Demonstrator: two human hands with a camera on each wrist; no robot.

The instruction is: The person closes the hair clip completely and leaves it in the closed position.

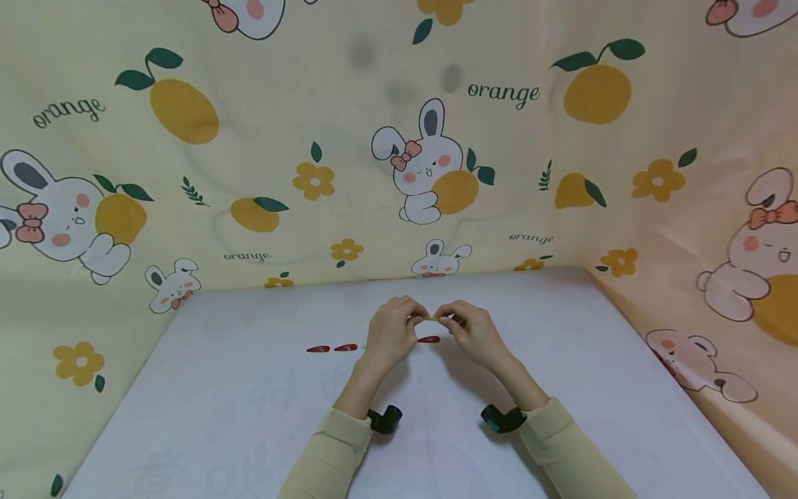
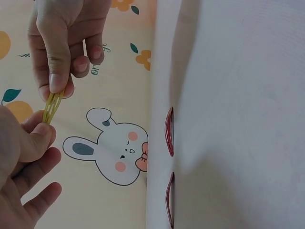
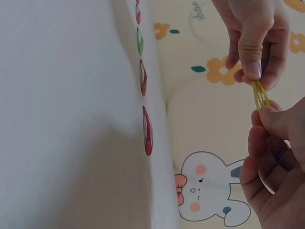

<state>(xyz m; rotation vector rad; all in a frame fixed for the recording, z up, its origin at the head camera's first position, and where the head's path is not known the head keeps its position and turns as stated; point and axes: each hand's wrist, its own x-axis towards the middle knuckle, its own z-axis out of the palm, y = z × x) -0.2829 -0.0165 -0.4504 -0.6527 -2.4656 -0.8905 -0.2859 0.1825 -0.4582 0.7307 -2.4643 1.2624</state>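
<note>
A yellow snap hair clip [image 1: 431,319] [image 2: 52,106] [image 3: 260,95] is held above the table between both hands. One end is pinched between thumb and fingertips of my left hand [image 1: 391,334]; my right hand [image 1: 472,335] pinches the other end the same way. Whether the clip is snapped or sprung cannot be told. Below the hands, red snap hair clips lie in a row on the table: one red clip [image 1: 429,339] between the wrists, two more red clips [image 1: 318,349] to the left. A green clip [image 3: 139,41] belongs to that row, mostly hidden behind my left hand in the head view.
The clips lie on a white-covered table [image 1: 249,416]. Behind it hangs a cream curtain [image 1: 349,90] printed with rabbits and oranges, which also runs along the left and right sides. Each wrist wears a black camera [image 1: 385,420].
</note>
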